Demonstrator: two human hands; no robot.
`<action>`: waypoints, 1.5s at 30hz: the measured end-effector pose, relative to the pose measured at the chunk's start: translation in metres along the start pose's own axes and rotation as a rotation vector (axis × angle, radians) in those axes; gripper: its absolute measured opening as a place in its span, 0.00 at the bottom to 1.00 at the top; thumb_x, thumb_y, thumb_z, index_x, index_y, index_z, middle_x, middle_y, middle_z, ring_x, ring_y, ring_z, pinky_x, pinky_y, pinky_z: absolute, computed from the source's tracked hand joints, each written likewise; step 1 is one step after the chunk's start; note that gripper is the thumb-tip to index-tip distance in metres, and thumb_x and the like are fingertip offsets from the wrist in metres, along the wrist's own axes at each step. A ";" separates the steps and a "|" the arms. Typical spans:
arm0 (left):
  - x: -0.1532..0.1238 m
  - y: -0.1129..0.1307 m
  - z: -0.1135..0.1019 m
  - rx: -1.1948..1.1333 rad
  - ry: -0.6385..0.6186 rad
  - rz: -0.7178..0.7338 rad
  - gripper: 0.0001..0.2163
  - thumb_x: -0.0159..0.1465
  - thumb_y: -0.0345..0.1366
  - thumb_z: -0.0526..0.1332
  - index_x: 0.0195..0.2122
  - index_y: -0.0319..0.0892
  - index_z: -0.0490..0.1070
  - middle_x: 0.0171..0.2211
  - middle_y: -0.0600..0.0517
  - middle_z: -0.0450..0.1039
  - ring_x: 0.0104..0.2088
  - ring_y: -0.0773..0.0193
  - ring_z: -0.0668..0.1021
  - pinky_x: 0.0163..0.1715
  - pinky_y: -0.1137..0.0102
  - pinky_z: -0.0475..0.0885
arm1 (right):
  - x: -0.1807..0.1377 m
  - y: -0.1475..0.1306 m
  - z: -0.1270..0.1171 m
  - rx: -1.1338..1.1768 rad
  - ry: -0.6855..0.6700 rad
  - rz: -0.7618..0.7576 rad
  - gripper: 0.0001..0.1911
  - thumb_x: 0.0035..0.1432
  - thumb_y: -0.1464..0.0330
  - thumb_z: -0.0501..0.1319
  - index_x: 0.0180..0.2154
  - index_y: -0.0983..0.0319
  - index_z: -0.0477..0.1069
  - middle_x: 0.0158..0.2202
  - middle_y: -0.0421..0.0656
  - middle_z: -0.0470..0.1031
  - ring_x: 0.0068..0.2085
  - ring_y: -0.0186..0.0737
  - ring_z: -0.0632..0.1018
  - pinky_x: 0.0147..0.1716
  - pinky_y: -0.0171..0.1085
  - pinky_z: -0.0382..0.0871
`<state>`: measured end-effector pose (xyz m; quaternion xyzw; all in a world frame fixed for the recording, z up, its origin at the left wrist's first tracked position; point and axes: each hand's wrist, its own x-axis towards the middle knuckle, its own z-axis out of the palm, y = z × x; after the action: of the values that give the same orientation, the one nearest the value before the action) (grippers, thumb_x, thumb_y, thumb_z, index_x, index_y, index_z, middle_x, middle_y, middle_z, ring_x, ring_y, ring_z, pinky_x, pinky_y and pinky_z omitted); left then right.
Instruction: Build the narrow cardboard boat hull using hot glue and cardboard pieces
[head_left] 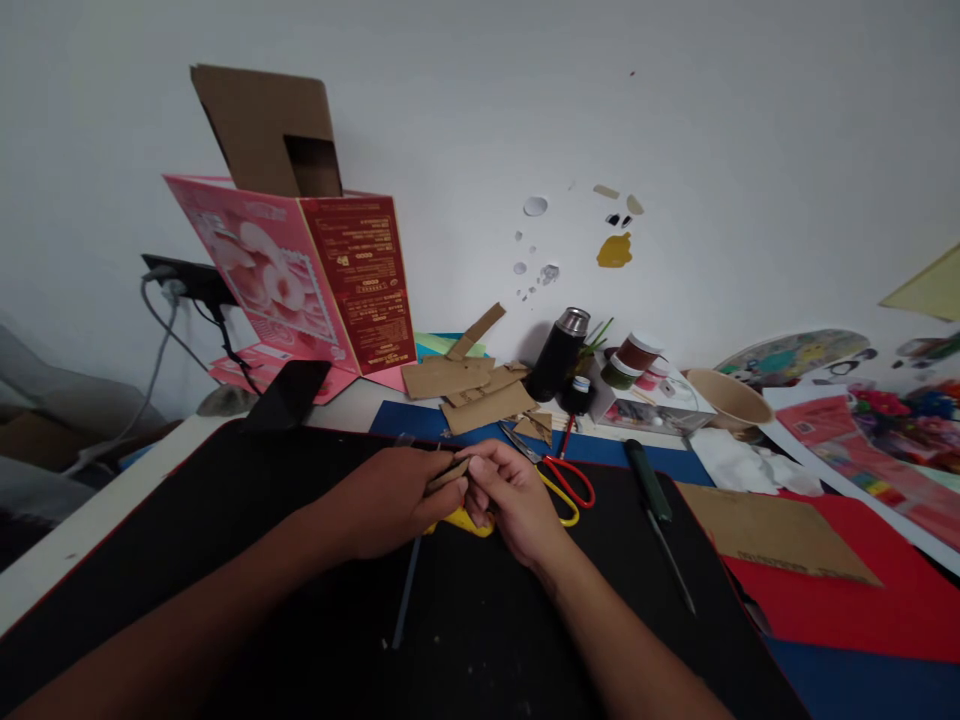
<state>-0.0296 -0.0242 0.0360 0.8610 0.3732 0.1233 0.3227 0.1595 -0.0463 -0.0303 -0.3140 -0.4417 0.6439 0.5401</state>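
Over the black mat [225, 560], my left hand [394, 500] and my right hand [514, 500] meet and pinch the same small strip of brown cardboard [448, 473] between their fingertips. A yellow object [469, 522] lies under the hands, mostly hidden, and I cannot make out what it is. Red and yellow handled scissors [566, 480] rest just right of my right hand. From below my left hand a thin grey stick [407, 590] runs toward me.
A green-handled screwdriver [651, 490] lies right of the scissors. Brown card [776, 535] sits on red paper [862, 610]. Behind are cardboard scraps [472, 385], a black flask [559, 355], paint pots [634, 360], a paper bowl [731, 400], and a pink box [315, 280].
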 end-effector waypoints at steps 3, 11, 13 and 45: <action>0.000 0.001 0.000 0.023 -0.006 -0.008 0.18 0.73 0.45 0.51 0.46 0.44 0.79 0.40 0.48 0.84 0.37 0.56 0.81 0.41 0.65 0.71 | 0.000 0.001 0.001 -0.002 0.008 -0.004 0.18 0.61 0.55 0.74 0.42 0.62 0.81 0.17 0.31 0.68 0.17 0.29 0.69 0.18 0.29 0.63; 0.001 0.000 0.002 0.021 -0.014 -0.003 0.17 0.74 0.45 0.51 0.47 0.44 0.78 0.41 0.47 0.84 0.37 0.57 0.81 0.39 0.64 0.70 | -0.001 0.001 0.001 0.005 0.028 0.003 0.17 0.60 0.55 0.74 0.41 0.62 0.81 0.17 0.30 0.66 0.17 0.29 0.67 0.18 0.30 0.61; 0.001 -0.001 0.002 0.024 -0.015 -0.011 0.17 0.74 0.44 0.51 0.46 0.44 0.78 0.40 0.48 0.84 0.36 0.57 0.81 0.40 0.64 0.70 | 0.000 0.001 0.001 0.005 0.030 0.004 0.17 0.60 0.55 0.74 0.41 0.62 0.81 0.17 0.30 0.66 0.17 0.29 0.67 0.19 0.30 0.61; 0.004 -0.001 0.006 0.122 0.047 -0.010 0.16 0.72 0.44 0.51 0.43 0.43 0.77 0.42 0.45 0.83 0.39 0.54 0.81 0.40 0.62 0.70 | 0.000 0.000 0.003 0.050 0.086 0.003 0.19 0.59 0.55 0.75 0.34 0.61 0.72 0.18 0.30 0.66 0.16 0.28 0.67 0.17 0.28 0.57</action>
<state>-0.0251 -0.0233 0.0306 0.8740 0.3918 0.1189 0.2615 0.1568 -0.0468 -0.0291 -0.3288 -0.4014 0.6413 0.5652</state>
